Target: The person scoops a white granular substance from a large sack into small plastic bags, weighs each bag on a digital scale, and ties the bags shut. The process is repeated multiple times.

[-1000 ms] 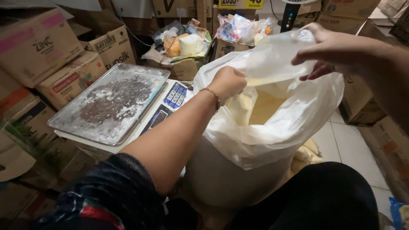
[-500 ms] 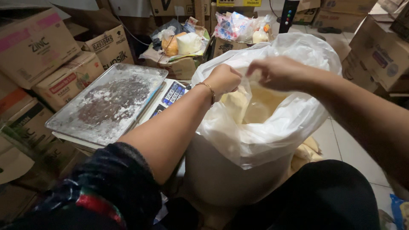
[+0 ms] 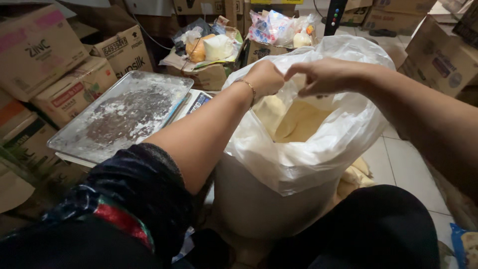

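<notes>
Hands first: left hand (image 3: 264, 77) is fisted on the near rim of the clear plastic liner (image 3: 318, 144), right hand (image 3: 323, 74) pinches it just beside. Sack's still open, yellowish powder (image 3: 298, 124) showing below them; dusty metal tray (image 3: 124, 114) sits off left.

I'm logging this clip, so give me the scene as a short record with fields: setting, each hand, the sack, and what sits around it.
Setting: cramped storeroom, tiled floor
Left hand: closed on the near rim of the clear plastic liner
Right hand: pinching the liner rim, close beside the left
Sack: white, upright, liner folded over its mouth
Contents: pale yellow powder
Left of sack: metal tray dusted with white powder
Around: stacked cardboard boxes
</notes>
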